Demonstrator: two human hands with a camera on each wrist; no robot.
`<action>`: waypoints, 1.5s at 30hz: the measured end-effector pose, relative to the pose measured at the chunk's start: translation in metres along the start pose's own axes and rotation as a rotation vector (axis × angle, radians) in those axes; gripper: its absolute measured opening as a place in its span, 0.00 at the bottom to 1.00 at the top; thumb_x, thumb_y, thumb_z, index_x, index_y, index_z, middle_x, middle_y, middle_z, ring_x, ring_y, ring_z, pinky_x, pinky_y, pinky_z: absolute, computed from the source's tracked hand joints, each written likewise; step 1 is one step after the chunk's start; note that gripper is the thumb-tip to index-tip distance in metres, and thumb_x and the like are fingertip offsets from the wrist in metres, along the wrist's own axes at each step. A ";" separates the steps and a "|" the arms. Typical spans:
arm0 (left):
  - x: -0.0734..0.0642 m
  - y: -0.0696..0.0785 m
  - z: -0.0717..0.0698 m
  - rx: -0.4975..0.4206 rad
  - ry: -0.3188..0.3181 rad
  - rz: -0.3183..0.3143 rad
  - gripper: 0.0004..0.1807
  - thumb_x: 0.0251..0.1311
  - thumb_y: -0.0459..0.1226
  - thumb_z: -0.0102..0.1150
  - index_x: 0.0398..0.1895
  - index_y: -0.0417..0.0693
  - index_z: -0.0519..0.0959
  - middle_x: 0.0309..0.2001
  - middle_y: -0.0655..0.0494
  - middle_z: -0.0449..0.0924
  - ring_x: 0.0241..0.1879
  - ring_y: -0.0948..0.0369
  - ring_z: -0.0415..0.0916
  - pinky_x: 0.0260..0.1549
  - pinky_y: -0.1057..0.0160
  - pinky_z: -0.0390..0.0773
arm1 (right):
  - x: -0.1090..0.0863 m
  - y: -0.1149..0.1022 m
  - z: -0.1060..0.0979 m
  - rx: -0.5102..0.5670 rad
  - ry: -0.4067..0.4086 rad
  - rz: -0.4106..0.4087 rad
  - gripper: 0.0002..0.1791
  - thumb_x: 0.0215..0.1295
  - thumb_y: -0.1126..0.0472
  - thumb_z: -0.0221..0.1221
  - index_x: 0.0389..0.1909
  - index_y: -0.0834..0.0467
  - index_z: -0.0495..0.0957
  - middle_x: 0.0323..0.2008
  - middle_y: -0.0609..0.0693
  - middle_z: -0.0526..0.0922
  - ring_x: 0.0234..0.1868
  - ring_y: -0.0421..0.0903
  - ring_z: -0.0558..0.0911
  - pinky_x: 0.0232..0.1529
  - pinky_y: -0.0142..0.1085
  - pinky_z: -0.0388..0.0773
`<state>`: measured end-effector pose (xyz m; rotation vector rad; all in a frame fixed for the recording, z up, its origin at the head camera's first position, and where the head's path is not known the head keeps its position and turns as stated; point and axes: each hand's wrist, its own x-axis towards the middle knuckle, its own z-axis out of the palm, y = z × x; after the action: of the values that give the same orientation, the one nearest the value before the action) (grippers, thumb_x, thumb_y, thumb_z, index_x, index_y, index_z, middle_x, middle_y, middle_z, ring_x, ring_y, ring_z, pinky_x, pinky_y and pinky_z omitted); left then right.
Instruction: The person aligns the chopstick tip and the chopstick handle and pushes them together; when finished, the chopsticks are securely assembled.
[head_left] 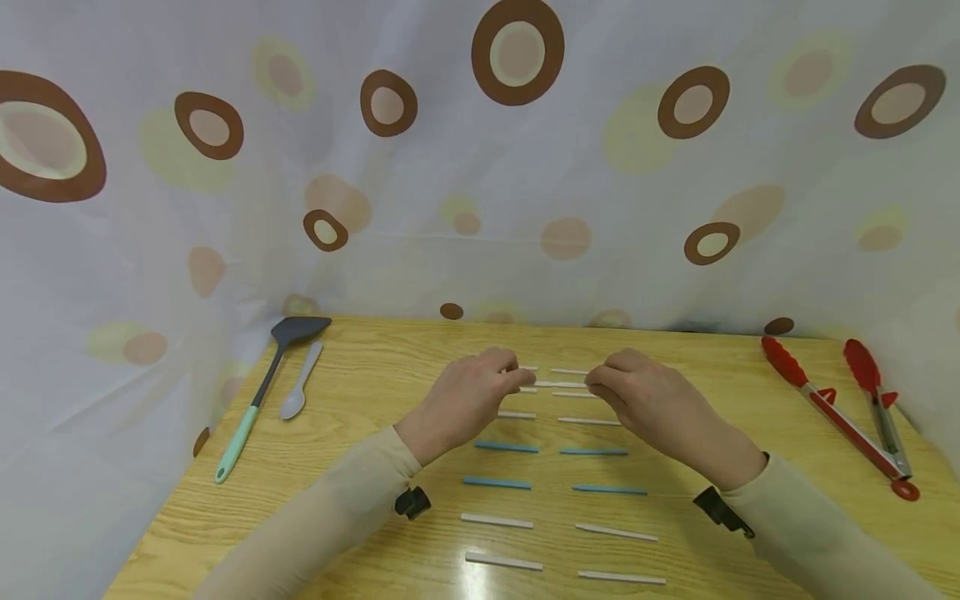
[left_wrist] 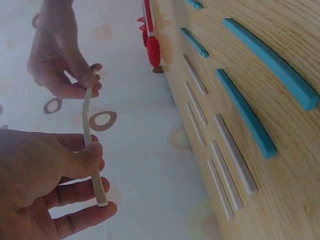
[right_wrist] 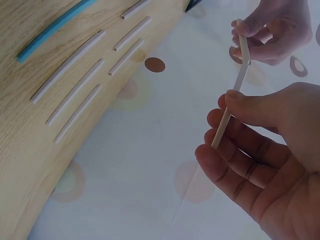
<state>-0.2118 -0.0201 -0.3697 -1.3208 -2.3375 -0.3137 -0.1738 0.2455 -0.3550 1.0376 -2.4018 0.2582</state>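
Note:
Both hands are raised over the far part of the table and hold one thin white stick [head_left: 561, 384] between them. The stick kinks near its middle, where it looks snapped, with the two parts meeting at an angle. My left hand [head_left: 461, 400] pinches one part between thumb and fingers; in the left wrist view its lower fingers spread out along the stick [left_wrist: 95, 175]. On the other part, my right hand [head_left: 663, 408] has its thumb pressed against the fingers. Below lie two columns of short sticks, several white [head_left: 504, 562] and some blue [head_left: 497, 483].
At the left of the wooden table [head_left: 360, 533] lie a turner [head_left: 238, 446] with a mint handle and a grey spoon [head_left: 294, 404]. Red-tipped tongs [head_left: 847, 429] lie spread at the right. A dotted curtain [head_left: 420, 192] hangs behind the table's far edge.

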 end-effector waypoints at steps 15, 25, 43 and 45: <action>0.005 0.009 0.000 0.115 -0.033 -0.003 0.13 0.60 0.27 0.66 0.45 0.52 0.84 0.33 0.58 0.73 0.26 0.64 0.63 0.18 0.71 0.66 | 0.002 -0.003 0.006 -0.081 0.015 -0.014 0.14 0.49 0.74 0.72 0.36 0.59 0.82 0.31 0.51 0.77 0.31 0.48 0.76 0.20 0.35 0.75; 0.007 0.010 0.002 0.109 0.008 0.002 0.13 0.60 0.26 0.65 0.44 0.50 0.85 0.32 0.56 0.72 0.26 0.64 0.63 0.18 0.71 0.65 | 0.002 -0.004 0.009 -0.114 0.055 -0.022 0.15 0.50 0.77 0.70 0.36 0.59 0.82 0.31 0.52 0.76 0.30 0.48 0.74 0.15 0.33 0.69; 0.004 0.007 0.006 0.115 0.072 -0.017 0.14 0.56 0.22 0.65 0.40 0.47 0.87 0.30 0.56 0.72 0.26 0.63 0.67 0.19 0.68 0.63 | 0.007 -0.005 0.020 -0.131 0.077 -0.093 0.14 0.55 0.81 0.63 0.37 0.61 0.81 0.31 0.54 0.72 0.28 0.49 0.70 0.19 0.36 0.69; 0.004 0.006 0.006 0.132 0.070 -0.023 0.13 0.56 0.22 0.66 0.39 0.47 0.88 0.30 0.57 0.72 0.27 0.63 0.68 0.20 0.67 0.64 | 0.007 -0.004 0.022 -0.137 0.068 -0.104 0.11 0.68 0.77 0.52 0.38 0.61 0.80 0.32 0.55 0.72 0.28 0.49 0.70 0.19 0.36 0.68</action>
<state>-0.2095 -0.0116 -0.3733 -1.2017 -2.2755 -0.2050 -0.1836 0.2302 -0.3701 1.0696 -2.2623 0.0893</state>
